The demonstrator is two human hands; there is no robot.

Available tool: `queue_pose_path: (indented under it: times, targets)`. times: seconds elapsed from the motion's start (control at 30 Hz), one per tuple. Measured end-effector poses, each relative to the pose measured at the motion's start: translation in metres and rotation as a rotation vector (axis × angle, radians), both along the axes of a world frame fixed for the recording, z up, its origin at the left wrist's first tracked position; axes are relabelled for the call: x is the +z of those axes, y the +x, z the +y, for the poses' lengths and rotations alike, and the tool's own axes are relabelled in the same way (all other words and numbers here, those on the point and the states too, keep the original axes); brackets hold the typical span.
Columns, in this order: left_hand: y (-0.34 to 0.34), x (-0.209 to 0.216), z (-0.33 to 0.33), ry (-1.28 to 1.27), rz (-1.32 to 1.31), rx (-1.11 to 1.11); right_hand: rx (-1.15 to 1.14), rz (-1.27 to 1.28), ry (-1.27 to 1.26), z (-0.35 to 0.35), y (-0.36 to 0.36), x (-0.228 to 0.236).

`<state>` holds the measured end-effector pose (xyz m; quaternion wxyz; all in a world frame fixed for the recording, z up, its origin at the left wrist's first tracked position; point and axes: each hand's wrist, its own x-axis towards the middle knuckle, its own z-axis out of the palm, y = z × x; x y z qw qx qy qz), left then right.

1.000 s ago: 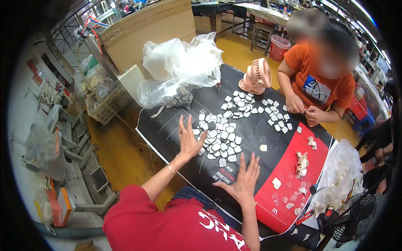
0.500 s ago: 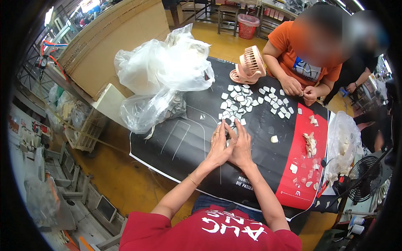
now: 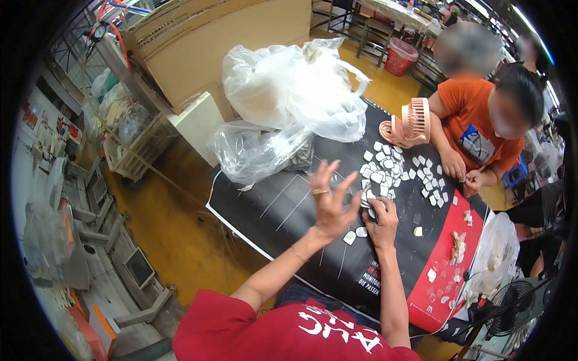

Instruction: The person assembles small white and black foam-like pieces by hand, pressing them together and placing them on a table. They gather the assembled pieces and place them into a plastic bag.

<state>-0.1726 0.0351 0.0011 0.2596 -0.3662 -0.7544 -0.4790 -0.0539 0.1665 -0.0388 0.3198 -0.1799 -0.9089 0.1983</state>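
Small white pieces with rounded corners and grey edges lie in a loose heap (image 3: pixel 378 174) on a black-and-red printed sheet (image 3: pixel 301 240) over the table. My left hand (image 3: pixel 332 209) is raised over the sheet, left of the heap, its fingers spread and nothing in them. At the heap's near edge my right hand (image 3: pixel 383 225) has its fingers curled round a small white piece (image 3: pixel 371 212). Between my hands and nearer to me, a few loose pieces, among them a white piece (image 3: pixel 349 238), lie apart from the heap.
Clear plastic bags (image 3: pixel 289 90) stand at the far left, before a big cardboard box (image 3: pixel 217 42). A pink fan (image 3: pixel 409 123) is beyond the heap. Across the table sits a co-worker in orange (image 3: pixel 475 120), hands together near more pieces. Scraps (image 3: pixel 459 246) litter the red strip.
My hands were together at the heap's near edge; now they are apart, the left lifted with fingers spread. Loose pieces show between them. The view has shifted, moving the scene rightward.
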Motion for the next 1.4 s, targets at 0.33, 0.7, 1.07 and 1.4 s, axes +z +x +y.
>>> queue_pose_path:
  times: [0.33, 0.7, 1.07, 1.4]
  targets:
    - [-0.091, 0.041, -0.135, -0.850, 0.052, 0.082, -0.153, 0.198, -0.734, 0.026, -0.001, 0.012]
    - [-0.017, 0.017, -0.086, -0.724, 0.199, -0.221, -0.192, 0.358, -1.502, 0.032, -0.017, 0.069]
    - [0.009, 0.049, -0.076, -0.865, 0.038, -0.353, 0.400, -0.255, -1.297, -0.049, -0.116, 0.085]
    - [-0.005, 0.062, -0.081, -0.745, -0.020, -0.276, 0.653, -0.258, -0.334, -0.083, -0.196, 0.057]
